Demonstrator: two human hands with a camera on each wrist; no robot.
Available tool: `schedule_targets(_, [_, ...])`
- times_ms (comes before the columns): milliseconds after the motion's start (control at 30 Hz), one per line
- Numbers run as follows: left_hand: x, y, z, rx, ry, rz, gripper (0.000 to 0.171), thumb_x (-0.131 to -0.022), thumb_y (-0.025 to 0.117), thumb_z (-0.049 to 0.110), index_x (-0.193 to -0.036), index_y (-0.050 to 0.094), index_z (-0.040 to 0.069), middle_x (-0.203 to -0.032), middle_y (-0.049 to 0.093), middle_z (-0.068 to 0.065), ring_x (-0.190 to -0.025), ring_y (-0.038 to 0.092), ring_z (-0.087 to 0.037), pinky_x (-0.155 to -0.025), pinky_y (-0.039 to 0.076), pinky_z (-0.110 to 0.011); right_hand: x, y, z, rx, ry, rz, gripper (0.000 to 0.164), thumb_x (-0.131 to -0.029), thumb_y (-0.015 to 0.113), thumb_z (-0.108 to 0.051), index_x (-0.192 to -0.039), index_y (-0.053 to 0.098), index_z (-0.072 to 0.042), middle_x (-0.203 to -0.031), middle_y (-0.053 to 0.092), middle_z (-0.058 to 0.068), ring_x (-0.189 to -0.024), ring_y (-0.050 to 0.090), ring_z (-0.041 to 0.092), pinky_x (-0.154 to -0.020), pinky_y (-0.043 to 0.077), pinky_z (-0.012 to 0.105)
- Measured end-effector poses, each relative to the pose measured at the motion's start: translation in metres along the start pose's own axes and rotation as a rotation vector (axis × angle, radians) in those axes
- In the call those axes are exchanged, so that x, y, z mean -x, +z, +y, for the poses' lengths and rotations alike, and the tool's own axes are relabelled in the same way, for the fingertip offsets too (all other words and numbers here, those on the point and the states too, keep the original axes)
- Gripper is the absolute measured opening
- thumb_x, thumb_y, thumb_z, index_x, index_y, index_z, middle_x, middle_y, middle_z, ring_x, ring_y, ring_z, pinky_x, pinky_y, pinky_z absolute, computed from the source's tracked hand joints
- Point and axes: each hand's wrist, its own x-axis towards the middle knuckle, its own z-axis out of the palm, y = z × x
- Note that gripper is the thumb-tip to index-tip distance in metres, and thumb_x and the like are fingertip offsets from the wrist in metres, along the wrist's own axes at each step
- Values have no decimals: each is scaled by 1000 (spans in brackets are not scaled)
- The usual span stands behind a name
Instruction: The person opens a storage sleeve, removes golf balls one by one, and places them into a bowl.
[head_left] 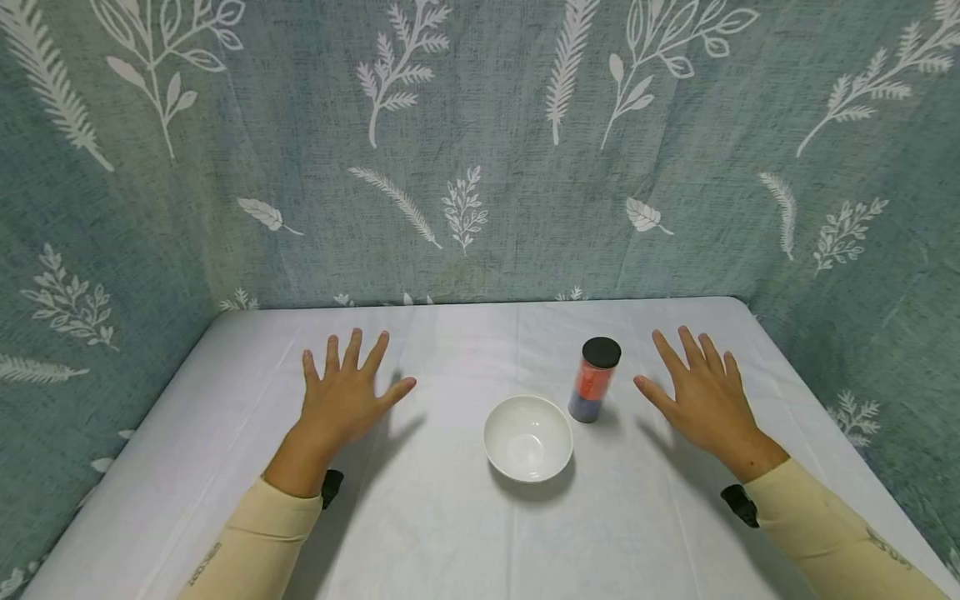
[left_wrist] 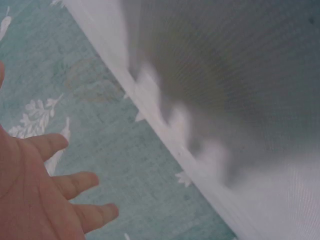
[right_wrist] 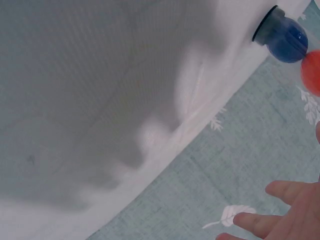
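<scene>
A white bowl [head_left: 528, 439] stands upright on the white-covered table between the two hands. Just behind it to the right is a clear cylindrical container [head_left: 594, 380] with a black lid, upright, showing red above blue. In the right wrist view the container [right_wrist: 287, 40] appears in part, with a blue ball and a red ball inside. My left hand [head_left: 341, 404], fingers straight and spread, hovers over the left of the table and holds nothing. My right hand [head_left: 708, 408] is likewise spread and empty, to the right of the container and apart from it.
The white tablecloth [head_left: 435, 517] covers the table, with its far edge beyond the hands. Green-blue curtains [head_left: 495, 108] with white leaf prints hang behind and at both sides. Black wrist straps [head_left: 741, 505] sit at the sleeve cuffs.
</scene>
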Motion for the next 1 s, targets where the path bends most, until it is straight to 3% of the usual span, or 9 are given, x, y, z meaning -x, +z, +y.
schedule_targets(400, [0,4,-2,-7,4,12,93,-91,31,82,-162,13,25,-166,9,-23,-150,1,-54,-113,-7,-76,5,0,-5,-26,-15,-28,80,-99,46,-61,-159,25,-14,-162,18,30,-146,16,57,-111,11,75])
schedule_targets(567, [1,5,-1,15,23,26,88,-94,38,75,-161,18,23,-166,14,-23,-151,6,-51,-114,-3,-75,7,-1,-11,-83,-31,-5,77,-99,52,-56,-157,30,-11,-159,24,31,-145,21,56,-111,15,75])
schedule_targets(700, [3,7,4,41,80,105,71,-98,49,60,-155,37,18,-158,35,-22,-145,31,-47,-113,21,-72,8,-2,-19,-296,-45,-19,73,-98,60,-47,-156,33,-10,-158,31,27,-145,26,52,-110,22,73])
schedule_targets(800, [4,8,12,75,147,202,56,-99,56,48,-143,54,14,-143,55,-19,-129,53,-42,-99,44,-64,8,-1,-26,-510,-25,-81,75,-97,64,-43,-157,30,-13,-160,30,21,-147,26,46,-112,25,70])
schedule_targets(933, [6,9,30,156,214,309,39,-99,61,37,-129,67,14,-126,68,-13,-107,66,-36,-84,53,-55,5,5,-34,-700,-2,-107,77,-96,66,-41,-157,28,-15,-161,31,16,-148,28,42,-114,28,65])
schedule_targets(1000, [9,11,40,199,237,325,34,-98,62,35,-125,69,15,-122,70,-10,-102,68,-33,-82,55,-52,4,10,-37,-772,-2,-106,78,-96,68,-36,-157,27,-13,-159,33,18,-147,31,41,-115,29,63])
